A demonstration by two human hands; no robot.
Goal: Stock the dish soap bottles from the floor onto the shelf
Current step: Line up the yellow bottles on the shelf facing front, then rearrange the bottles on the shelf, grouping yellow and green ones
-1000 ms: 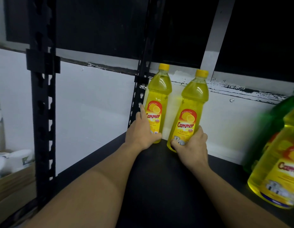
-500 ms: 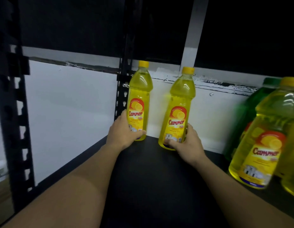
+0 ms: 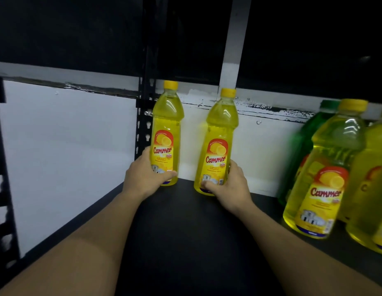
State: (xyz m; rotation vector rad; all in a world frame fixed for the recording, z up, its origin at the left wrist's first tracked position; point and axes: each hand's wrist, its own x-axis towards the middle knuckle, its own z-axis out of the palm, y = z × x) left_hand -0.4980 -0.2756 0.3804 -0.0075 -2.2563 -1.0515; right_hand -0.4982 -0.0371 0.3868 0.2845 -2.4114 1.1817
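Two yellow dish soap bottles with yellow caps stand upright at the back of the black shelf (image 3: 185, 242). My left hand (image 3: 143, 178) grips the base of the left bottle (image 3: 166, 124), which stands against the rear shelf post. My right hand (image 3: 230, 184) grips the base of the right bottle (image 3: 220, 135), thumb across its lower label. Both bottles rest on the shelf board, a hand's width apart.
More stocked bottles stand at the right: a yellow bottle (image 3: 326, 174) in front, a green bottle (image 3: 303, 146) behind it, another yellow bottle (image 3: 373, 189) at the edge. A black slotted post (image 3: 145, 116) rises at the back, another post (image 3: 2, 189) at the left front. White wall behind.
The view has swung right, bringing more of the stocked bottles at the right into sight. The right bottle now stands more upright. Both hands keep their grip on the bottle bases.
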